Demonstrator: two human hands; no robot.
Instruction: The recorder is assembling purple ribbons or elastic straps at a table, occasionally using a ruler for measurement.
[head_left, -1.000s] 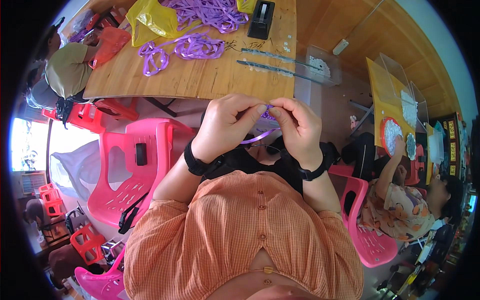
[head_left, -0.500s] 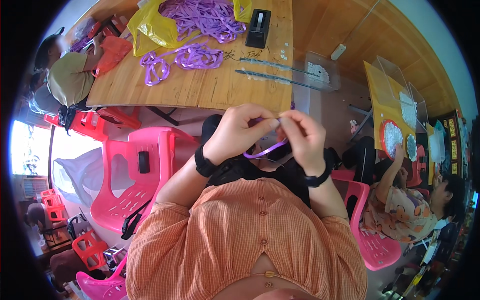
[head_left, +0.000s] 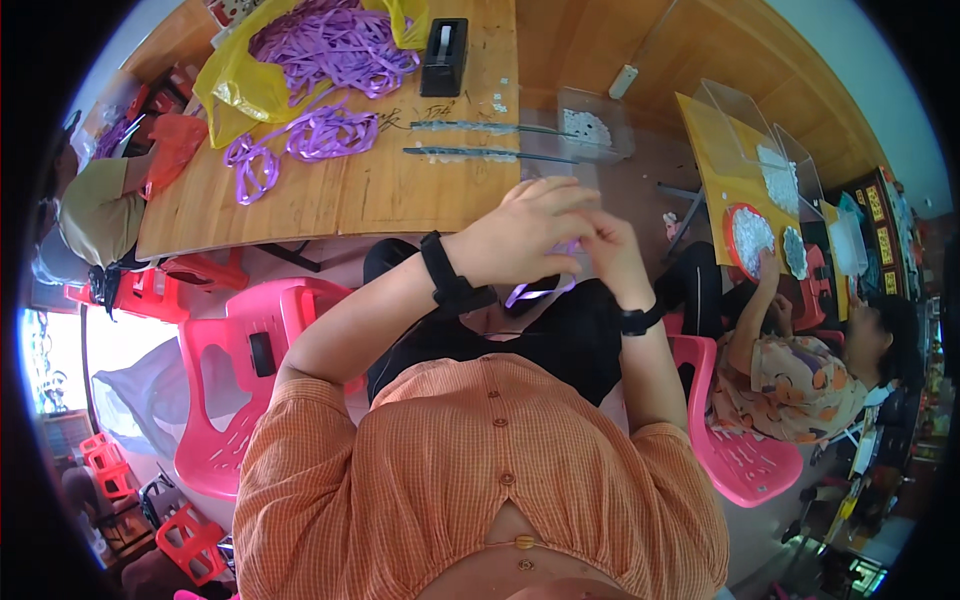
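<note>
Over the near edge of the table, my left hand point(head_left: 522, 235) and my right hand point(head_left: 618, 252) meet. A purple ribbon point(head_left: 540, 293) runs between them, and part of it dangles in a loop below. My left fingers reach across toward the right ones, bent round the ribbon and a little blurred. The fingertips of my right hand are pinched on the ribbon, partly hidden behind the left. Both wrists wear black bands.
On the wooden table point(head_left: 400, 205) lie purple ribbon heaps point(head_left: 333, 134), a yellow bag point(head_left: 222, 95), a black tape dispenser point(head_left: 443, 58) and two dark strips point(head_left: 465, 154). Pink chairs point(head_left: 215, 400) flank me. At right, a person reaches into a red tray point(head_left: 742, 260) of white pieces.
My left hand has swung over toward the right one, its fingers now stretching across it. The table and surroundings have shifted left in view.
</note>
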